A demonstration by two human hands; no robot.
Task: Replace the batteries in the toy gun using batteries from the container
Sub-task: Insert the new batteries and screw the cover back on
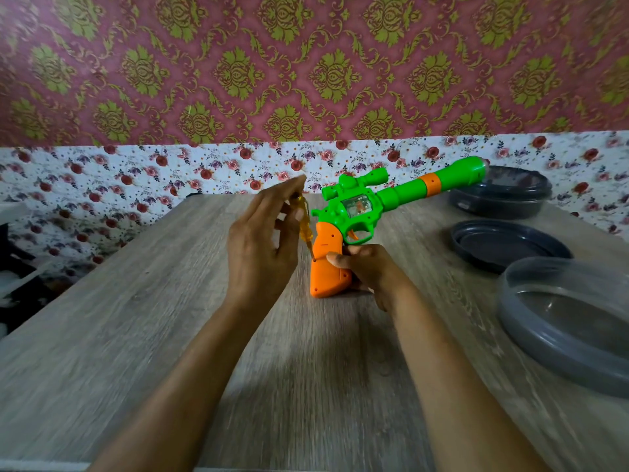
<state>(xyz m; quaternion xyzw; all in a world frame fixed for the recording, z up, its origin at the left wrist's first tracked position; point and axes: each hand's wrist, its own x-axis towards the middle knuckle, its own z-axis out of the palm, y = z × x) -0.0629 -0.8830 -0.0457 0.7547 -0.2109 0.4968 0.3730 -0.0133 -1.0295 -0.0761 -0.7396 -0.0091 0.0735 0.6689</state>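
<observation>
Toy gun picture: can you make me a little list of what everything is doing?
toy gun: orange grip down on the table, barrel slanting up to the right
left hand: holds screwdriver, tip at the grip's side
right hand: grips the orange grip
containers: dark, at the table's right
batteries: none in sight

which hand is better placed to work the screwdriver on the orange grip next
Left. The left hand holds the screwdriver, its tip on the orange grip of the toy gun, while the right hand steadies that grip.
</observation>
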